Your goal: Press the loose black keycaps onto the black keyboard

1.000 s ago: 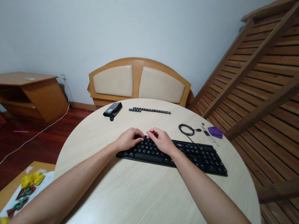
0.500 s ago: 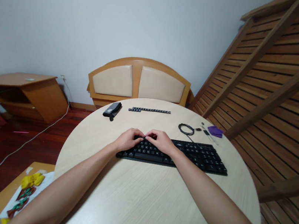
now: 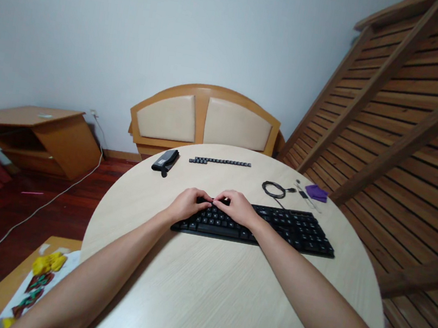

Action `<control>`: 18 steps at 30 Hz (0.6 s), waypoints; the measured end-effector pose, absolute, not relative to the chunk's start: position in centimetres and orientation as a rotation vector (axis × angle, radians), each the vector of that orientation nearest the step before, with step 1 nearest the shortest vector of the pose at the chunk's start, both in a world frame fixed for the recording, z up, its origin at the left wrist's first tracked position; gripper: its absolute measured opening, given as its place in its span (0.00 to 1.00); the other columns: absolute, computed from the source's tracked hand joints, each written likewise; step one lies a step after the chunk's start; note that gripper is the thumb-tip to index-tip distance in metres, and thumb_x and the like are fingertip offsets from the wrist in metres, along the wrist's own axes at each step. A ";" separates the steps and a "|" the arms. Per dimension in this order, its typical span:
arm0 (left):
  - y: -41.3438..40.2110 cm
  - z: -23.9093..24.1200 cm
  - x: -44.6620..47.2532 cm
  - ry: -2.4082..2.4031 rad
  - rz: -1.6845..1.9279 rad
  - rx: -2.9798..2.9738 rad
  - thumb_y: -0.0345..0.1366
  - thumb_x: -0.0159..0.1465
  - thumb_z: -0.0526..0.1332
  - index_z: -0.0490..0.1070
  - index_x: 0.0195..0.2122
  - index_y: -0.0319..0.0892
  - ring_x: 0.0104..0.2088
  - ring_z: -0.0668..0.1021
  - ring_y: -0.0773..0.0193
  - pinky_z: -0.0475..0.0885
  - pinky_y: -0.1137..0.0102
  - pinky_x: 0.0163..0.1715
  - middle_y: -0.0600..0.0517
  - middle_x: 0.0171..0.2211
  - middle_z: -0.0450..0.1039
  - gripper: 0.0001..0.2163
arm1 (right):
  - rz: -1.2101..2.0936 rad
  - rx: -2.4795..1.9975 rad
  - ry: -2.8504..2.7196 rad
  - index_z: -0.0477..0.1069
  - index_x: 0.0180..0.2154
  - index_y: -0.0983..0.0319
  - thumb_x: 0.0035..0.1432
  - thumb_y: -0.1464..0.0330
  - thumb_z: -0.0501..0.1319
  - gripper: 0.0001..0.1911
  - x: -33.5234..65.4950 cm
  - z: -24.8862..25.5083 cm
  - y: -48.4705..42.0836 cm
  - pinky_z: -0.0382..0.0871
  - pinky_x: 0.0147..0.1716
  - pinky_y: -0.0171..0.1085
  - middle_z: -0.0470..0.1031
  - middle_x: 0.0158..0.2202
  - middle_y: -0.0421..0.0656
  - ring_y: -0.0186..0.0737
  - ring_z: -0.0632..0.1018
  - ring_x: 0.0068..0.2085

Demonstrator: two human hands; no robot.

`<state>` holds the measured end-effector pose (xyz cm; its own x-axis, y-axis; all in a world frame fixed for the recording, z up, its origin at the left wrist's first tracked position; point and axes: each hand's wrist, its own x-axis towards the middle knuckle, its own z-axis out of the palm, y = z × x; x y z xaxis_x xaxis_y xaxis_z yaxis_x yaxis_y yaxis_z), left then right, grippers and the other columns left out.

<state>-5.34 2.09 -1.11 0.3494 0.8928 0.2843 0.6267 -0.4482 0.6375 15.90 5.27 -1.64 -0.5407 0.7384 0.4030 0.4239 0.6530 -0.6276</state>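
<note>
A black keyboard (image 3: 295, 231) lies across the round table, its left half partly covered by my hands. My left hand (image 3: 189, 204) rests over the upper left keys, thumb and fingers brought together in a pinch. Close beside it, my right hand (image 3: 236, 207) is pinched too, its fingertips almost meeting those of the left at the keyboard's upper rows. Whatever sits between the fingertips is too small and hidden to make out. Beyond the keyboard, loose keycaps (image 3: 229, 162) are lined up in a long row, with a shorter row at its left end.
On the pale round table (image 3: 200, 287) are a black and grey folded pouch (image 3: 165, 160), a coiled cable (image 3: 273, 189), a thin wire tool (image 3: 308, 196) and a purple cloth (image 3: 316, 193). A slatted wooden frame (image 3: 410, 121) leans at the right.
The whole view has shifted very slightly to the left. Both hands keep nearly the same pinch at the same spot on the keyboard.
</note>
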 end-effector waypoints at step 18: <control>2.0 -0.9 -5.5 1.314 0.825 2.265 0.35 0.63 0.62 0.80 0.38 0.44 0.42 0.81 0.59 0.73 0.67 0.47 0.52 0.39 0.82 0.07 | 0.623 -0.886 -2.235 0.78 0.31 0.59 0.57 0.67 0.65 0.04 15.9 -1.6 5.2 0.69 0.43 0.38 0.82 0.35 0.42 0.41 0.79 0.38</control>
<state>-5.54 1.97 -0.90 0.3858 0.8751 0.2921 0.6431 -0.4821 0.5950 15.85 5.24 -1.62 -0.5628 0.7287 0.3902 0.4220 0.6592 -0.6224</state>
